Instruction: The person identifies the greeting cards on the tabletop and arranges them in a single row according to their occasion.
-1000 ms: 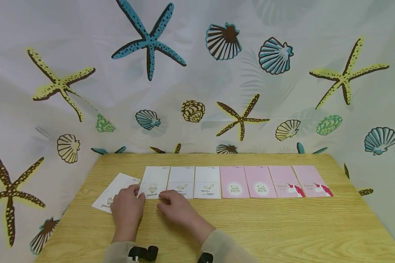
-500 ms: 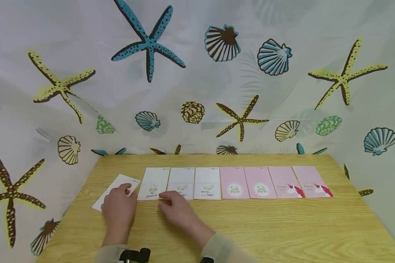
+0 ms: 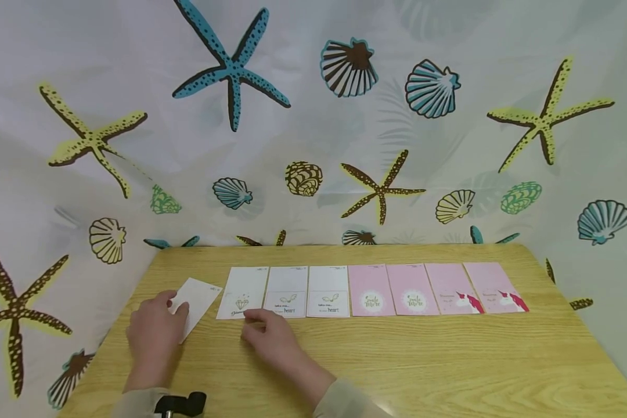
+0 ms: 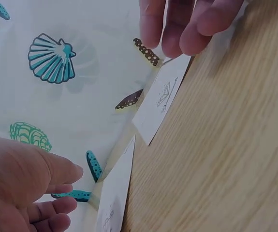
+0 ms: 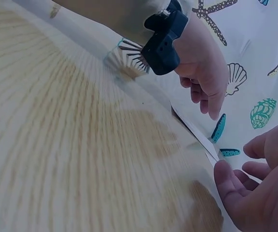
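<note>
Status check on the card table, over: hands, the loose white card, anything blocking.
Left hand on the loose white card, fingers relaxed. Right hand fingertips at the diamond card. Card lies askew, left of the row. Nothing blocking.

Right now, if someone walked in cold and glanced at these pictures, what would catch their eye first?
Probably the row of cards across the far half of the wooden table, white ones on the left and pink ones on the right. Behind it hangs a big backdrop printed with starfish and shells. Next, the left hand on a loose white card lying askew at the row's left end, and the right hand touching the row's front edge.
</note>
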### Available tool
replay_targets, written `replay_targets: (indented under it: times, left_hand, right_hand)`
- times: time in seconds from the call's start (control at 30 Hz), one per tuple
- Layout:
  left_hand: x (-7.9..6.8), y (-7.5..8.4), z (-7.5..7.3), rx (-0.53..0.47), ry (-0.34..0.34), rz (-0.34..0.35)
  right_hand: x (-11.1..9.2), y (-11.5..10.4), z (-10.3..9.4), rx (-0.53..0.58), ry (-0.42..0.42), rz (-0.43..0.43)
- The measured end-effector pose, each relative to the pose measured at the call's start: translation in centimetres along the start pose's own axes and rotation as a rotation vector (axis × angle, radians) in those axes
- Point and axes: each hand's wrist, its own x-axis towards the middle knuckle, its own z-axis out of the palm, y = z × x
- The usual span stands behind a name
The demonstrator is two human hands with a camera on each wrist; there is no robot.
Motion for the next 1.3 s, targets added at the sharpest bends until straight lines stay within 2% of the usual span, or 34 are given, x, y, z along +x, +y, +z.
replay_targets:
  times: [0.13,0.23,0.4,0.57,0.77,1.13,1.3]
  left_hand:
    - [0.7,-0.7,-0.6,0.037,-0.033,0.009]
    - [1.1,-1.2,-1.1,0.062,-0.069,-0.009]
    - [1.4,-1.9,-1.8,0.083,-0.152,-0.048]
    - [1.7,-2.7,-2.1,0.109,-0.209,-0.053]
    - [1.7,-3.2,-2.4,0.142,-0.266,-0.05]
    - [1.1,-3.5,-2.2,0.142,-0.288,-0.072]
    - [1.0,-3.6,-2.0,0.124,-0.272,-0.092]
  right_hand:
    - [-0.2,-0.6,0.6,0.056,-0.009,0.036]
    - [-0.2,-0.9,0.9,0.077,-0.02,0.041]
    - [-0.1,-0.9,1.3,0.042,-0.036,0.048]
    - [-0.3,-1.1,1.6,0.001,-0.04,0.055]
    - [-0.4,-1.2,1.7,0.032,-0.042,0.068]
    - [-0.4,-1.1,1.7,0.0,-0.059,0.068]
    - [-0.2,-1.0,1.9,0.01,-0.067,0.065]
